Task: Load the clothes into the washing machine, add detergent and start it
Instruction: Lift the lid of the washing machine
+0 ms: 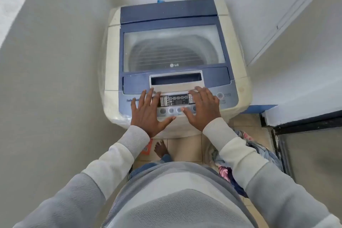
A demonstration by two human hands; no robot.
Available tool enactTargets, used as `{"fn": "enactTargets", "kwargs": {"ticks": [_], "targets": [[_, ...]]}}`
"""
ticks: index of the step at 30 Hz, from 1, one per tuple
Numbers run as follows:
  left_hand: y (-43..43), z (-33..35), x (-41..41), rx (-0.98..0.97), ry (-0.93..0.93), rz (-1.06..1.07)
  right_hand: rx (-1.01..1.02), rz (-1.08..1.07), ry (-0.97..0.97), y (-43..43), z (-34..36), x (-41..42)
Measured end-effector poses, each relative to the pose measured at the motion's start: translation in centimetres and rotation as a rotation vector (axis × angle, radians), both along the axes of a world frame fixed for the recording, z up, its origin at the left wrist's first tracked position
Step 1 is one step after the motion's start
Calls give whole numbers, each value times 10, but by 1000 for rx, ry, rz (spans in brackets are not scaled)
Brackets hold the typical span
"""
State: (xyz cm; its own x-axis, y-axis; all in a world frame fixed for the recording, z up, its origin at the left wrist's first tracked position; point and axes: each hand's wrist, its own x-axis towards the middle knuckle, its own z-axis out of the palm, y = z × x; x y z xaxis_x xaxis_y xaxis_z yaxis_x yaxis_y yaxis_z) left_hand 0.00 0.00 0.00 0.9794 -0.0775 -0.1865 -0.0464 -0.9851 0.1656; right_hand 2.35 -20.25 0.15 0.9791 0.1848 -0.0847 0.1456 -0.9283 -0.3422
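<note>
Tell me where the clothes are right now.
The clothes lie piled on the floor at the person's right, beside the washer, under the right sleeve.

Both hands lie flat with fingers spread on the control panel of a top-loading washing machine, left hand and right hand either side of the display. The lid is closed. Clothes are heaped on the floor at the right.
</note>
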Motion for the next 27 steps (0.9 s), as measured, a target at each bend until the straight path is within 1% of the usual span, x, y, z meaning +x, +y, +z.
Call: {"fn": "enactTargets", "kwargs": {"ticks": [1,3,4,7,9,11,13,16,19,22,25,27], "targets": [[5,1,8,-7,5,-19,15,10,-11,2,1,12],[12,0,23,21,-38,-64,-31,47,-27,8,3,35],[14,-2,29,34,-65,-89,-49,76,-3,9,6,46],[14,-1,47,7,-52,-109,-156,144,105,15,8,72],[12,-5,50,12,-52,-120,-200,179,127,17,7,81],[8,-7,49,54,-47,-131,-199,198,123,19,6,88],[7,-7,47,80,-67,-125,-189,213,157,18,8,94],[7,-4,44,82,-97,-113,-145,224,209,17,14,98],[8,0,35,35,-184,-106,-67,237,197,15,27,99],[12,4,23,-43,-361,-80,-8,279,144,11,53,107],[15,13,18,-82,-518,-80,65,254,52,9,83,121],[17,17,19,-73,-543,-103,109,258,-35,10,103,129]]}}
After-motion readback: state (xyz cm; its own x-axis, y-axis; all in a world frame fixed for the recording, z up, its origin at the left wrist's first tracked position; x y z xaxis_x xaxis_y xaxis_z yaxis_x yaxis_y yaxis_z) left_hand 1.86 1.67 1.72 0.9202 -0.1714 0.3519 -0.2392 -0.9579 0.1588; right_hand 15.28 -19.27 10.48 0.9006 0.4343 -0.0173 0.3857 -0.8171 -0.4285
